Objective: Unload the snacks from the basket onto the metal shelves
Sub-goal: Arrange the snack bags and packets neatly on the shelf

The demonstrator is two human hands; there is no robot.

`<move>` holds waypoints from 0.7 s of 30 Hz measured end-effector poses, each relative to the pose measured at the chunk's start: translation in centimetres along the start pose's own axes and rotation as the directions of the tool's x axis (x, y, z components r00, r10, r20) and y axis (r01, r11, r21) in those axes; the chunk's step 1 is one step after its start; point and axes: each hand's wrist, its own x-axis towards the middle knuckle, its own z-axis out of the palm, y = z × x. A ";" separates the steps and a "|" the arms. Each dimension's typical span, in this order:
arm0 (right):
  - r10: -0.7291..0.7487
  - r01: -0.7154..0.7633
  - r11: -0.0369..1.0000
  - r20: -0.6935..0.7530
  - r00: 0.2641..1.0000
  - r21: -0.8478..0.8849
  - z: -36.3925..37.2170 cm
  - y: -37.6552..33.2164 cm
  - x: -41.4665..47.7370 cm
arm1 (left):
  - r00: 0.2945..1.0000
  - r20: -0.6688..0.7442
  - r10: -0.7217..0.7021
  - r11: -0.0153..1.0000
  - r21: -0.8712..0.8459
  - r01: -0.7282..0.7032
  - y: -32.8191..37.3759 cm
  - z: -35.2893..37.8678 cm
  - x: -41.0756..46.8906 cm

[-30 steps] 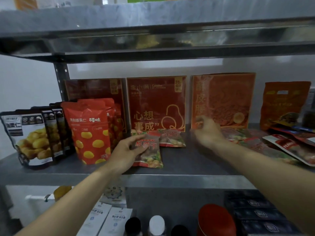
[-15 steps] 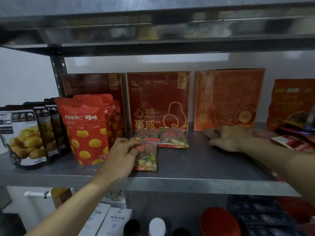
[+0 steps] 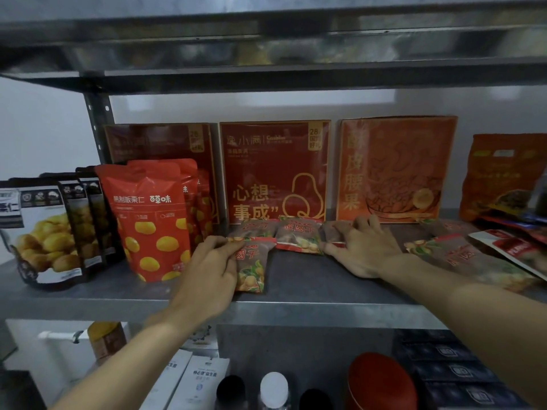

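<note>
On the metal shelf (image 3: 310, 279), my left hand (image 3: 213, 270) pinches the top of a small red-and-brown snack packet (image 3: 251, 267) lying near the front edge. Two like packets (image 3: 299, 236) lie just behind it. My right hand (image 3: 364, 247) covers another such packet (image 3: 333, 233), fingers curled over its far edge and thumb at its near edge. More packets (image 3: 461, 255) lie flat to the right. The basket is out of view.
Red chestnut pouches (image 3: 151, 220) and black-and-white bags (image 3: 38, 232) stand at the left. Red boxes (image 3: 275, 173) and an orange box (image 3: 396, 170) line the back. Below are bottles (image 3: 273, 389), a red tin (image 3: 381, 383) and dark boxes (image 3: 450, 368).
My right hand has come left along the shelf, bringing a packet beside the two middle ones. My left hand stays on the front packet, which has shifted slightly.
</note>
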 end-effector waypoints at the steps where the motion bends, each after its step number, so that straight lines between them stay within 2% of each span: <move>1: -0.001 0.001 1.000 -0.001 1.000 0.007 0.0 0.0 -0.1 | 1.000 0.003 0.006 1.000 0.000 -0.006 0.0 0.0 0.0; 10: 0.046 -0.048 0.998 0.052 0.998 0.039 -1.0 -0.9 -1.5 | 0.998 0.056 0.013 1.000 0.016 -0.014 0.3 -0.7 0.1; 14: 0.058 -0.058 0.997 0.008 0.998 0.057 -2.8 -0.6 -3.7 | 0.999 -0.013 0.053 0.993 0.107 -0.051 0.9 -1.3 0.0; 18: 0.066 -0.060 0.995 -0.082 0.994 0.073 -5.1 2.2 -5.8 | 0.988 -0.069 0.136 0.983 0.136 -0.126 4.2 -2.0 0.2; 21: 0.118 -0.110 0.988 -0.076 0.990 0.104 -6.8 5.2 -6.9 | 0.982 -0.016 0.187 0.979 0.086 -0.185 8.2 -1.4 0.1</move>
